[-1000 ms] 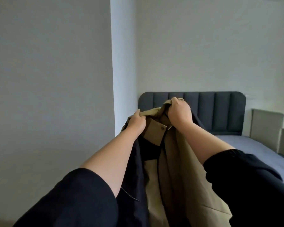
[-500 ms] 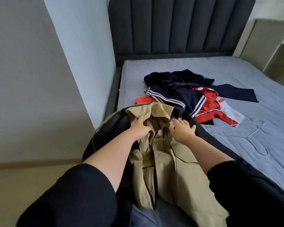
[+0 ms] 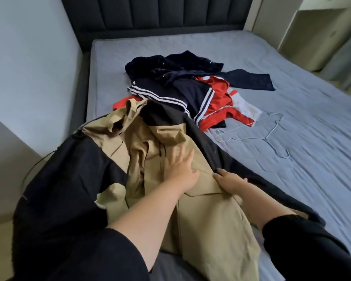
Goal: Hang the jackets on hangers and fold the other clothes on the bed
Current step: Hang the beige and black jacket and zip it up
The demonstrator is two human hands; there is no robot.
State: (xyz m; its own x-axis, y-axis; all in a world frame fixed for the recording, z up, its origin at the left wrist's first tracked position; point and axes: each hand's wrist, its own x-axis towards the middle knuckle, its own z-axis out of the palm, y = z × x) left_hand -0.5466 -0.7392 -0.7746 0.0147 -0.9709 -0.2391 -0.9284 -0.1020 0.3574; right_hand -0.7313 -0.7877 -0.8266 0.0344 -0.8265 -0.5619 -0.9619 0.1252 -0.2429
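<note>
Head view: a tan and black jacket (image 3: 154,151) lies front up across the near corner of the bed (image 3: 304,94). Its collar end points towards the headboard (image 3: 150,15) and its lower part runs off towards the person. It seems to be spread here so that the front can be flattened and the neck opening found before a hanger goes in.

The left hand (image 3: 180,167) lies palm down on the tan front panel with its fingers spread, pressing the cloth flat rather than gripping it. The right hand (image 3: 231,182) rests just beside it, where tan meets black. Its fingers are laid along the fabric and pinch nothing that shows, though whether the thumb hooks under the edge cannot be told. With both hands bearing down, the slippery cloth probably stays put while the creases are worked out.

A wire hanger (image 3: 271,132) lies flat on the sheet to the right of the jacket, near it but not touching, within easy reach of the right hand. That placement suits the next step, which is likely to be lifting the hanger and feeding it into the shoulders.

Beyond the collar sits a heap of dark blue, red and white clothes (image 3: 186,88), unfolded, its near edge touching or slightly overlapping the jacket's collar. These look left for folding once the jacket is hung.
</note>
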